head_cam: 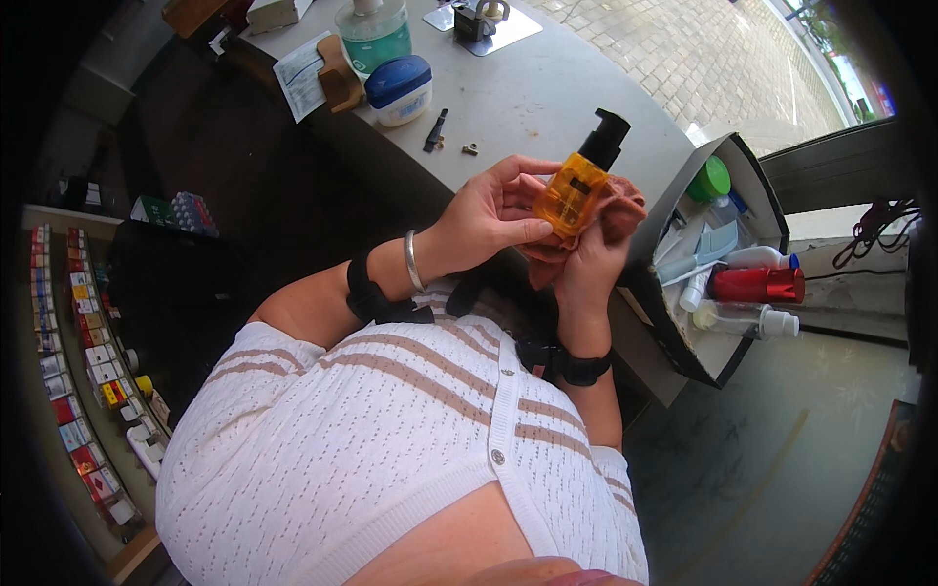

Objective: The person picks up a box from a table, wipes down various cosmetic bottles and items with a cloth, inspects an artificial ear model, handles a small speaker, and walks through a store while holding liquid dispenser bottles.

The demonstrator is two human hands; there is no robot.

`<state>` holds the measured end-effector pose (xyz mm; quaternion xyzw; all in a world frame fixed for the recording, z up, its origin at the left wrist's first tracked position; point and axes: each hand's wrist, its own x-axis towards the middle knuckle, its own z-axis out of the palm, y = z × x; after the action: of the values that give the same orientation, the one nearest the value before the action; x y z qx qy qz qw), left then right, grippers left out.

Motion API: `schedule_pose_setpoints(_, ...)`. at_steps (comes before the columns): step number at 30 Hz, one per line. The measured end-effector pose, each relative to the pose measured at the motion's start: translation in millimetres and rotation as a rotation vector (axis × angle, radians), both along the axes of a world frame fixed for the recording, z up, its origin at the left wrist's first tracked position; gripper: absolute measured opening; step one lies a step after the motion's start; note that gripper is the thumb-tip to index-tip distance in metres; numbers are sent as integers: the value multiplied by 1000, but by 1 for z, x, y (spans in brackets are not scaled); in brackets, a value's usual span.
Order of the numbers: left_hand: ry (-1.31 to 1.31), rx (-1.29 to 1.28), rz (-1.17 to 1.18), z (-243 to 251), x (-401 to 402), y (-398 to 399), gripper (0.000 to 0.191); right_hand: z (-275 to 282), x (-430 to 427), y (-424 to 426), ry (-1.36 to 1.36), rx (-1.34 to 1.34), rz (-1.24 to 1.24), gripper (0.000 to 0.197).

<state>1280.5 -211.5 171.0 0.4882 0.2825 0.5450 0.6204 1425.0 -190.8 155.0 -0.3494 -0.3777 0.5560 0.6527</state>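
Between my two hands is an amber pump bottle (568, 198) with a black pump top, tilted to the upper right. My left hand (498, 209) grips its side, thumb near the base and fingers behind. A reddish-brown cloth (621, 209) is bunched in my right hand (592, 271) and lies against the bottle's right side and base. The cloth hides most of my right fingers. Both hands are above the near edge of the grey table (513, 102).
A box (674, 293) at the right holds a light-blue comb (714, 243), a red bottle (758, 284), a clear bottle (740, 319) and a green-lidded container (708, 179). On the table stand a blue-lidded jar (399, 91), a teal-liquid pump bottle (375, 40) and a black padlock (475, 22).
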Motion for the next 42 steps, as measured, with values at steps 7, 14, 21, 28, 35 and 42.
schedule_pose_setpoints(7, 4, -8, -12, -2, 0, 1, 58, -10, 3, 0, -158, 42, -64, 24)
schedule_pose_setpoints(14, 114, 52, 278, 6, -8, 14, 60, 12, 3, -3, -628, 372, -292, 56)
schedule_pose_setpoints(21, 796, 230, 779, -1, -36, 80, 54, 19, 0, -11, -1530, 464, -26, 74)
schedule_pose_setpoints(28, 1134, 10, 721, -6, -46, 101, 61, 2, 3, -13, -1365, 506, -160, 54)
schedule_pose_setpoints(35, 952, 624, 994, 20, -57, 63, 52, 6, 2, -15, -1234, 506, -179, 47)
schedule_pose_setpoints(42, 999, 566, 916, 24, -96, 50, 38, 6, 1, -14, -1304, 528, -173, 45)
